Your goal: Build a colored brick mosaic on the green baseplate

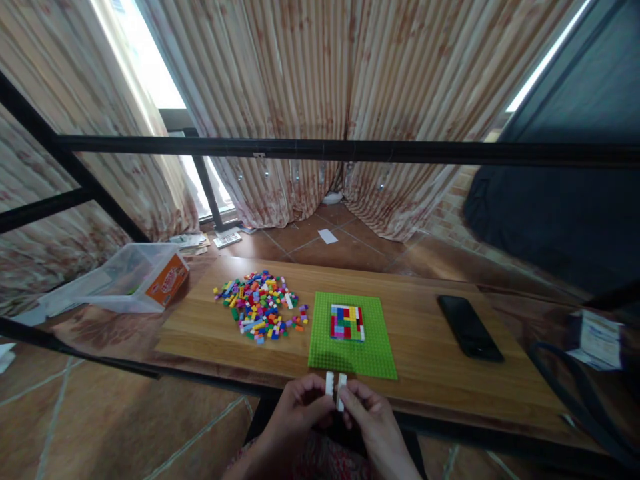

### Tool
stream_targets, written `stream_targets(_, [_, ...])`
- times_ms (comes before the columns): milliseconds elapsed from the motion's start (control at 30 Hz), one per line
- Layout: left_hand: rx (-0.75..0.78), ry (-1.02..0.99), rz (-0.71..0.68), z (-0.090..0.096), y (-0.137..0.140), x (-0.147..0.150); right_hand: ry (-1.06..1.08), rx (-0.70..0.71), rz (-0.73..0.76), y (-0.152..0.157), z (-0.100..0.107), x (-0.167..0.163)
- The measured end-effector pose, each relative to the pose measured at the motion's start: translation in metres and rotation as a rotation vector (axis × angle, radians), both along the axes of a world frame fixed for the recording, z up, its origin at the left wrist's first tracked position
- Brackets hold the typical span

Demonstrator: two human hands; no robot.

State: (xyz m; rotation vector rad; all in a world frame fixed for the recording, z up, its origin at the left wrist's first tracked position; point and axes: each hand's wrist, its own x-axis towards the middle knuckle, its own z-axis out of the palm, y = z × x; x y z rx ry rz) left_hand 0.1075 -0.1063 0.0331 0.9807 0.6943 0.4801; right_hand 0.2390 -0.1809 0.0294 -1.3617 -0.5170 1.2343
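Note:
My left hand [306,400] pinches a white toy brick [329,383] between thumb and fingers. A second white toy brick [341,392] is gripped in my right hand [367,407]. Both bricks are held on end, side by side, with a narrow gap between them, just in front of the table's near edge. Beyond them lies a green studded baseplate [320,357]. On it sits a low, roughly square block of multicoloured bricks [347,323]. To the left of the baseplate spreads a pile of loose bricks [263,303] in many colours.
A black phone [470,328] lies on the right of the wooden table [420,320]. Off its left end stands a clear plastic bin [125,277] with an orange label. A black metal rail [300,148] crosses above the far side, with curtains [300,80] behind.

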Motion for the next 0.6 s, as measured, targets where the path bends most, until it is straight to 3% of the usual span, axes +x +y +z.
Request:
stream_targets(133, [0.012,0.069,0.067,-0.005,0.013,-0.001,-0.028,-0.031,-0.052,0.0,-0.003,0.012])
stream_targets(433, [0.073,0.217,0.169,0.003,0.034,-0.007,-0.083,-0.058,-0.224,0.008,-0.007,0.031])
stream_targets(600, [0.164,0.23,0.197,-0.006,0.043,-0.012,-0.253,-0.071,-0.227,0.01,-0.015,0.041])
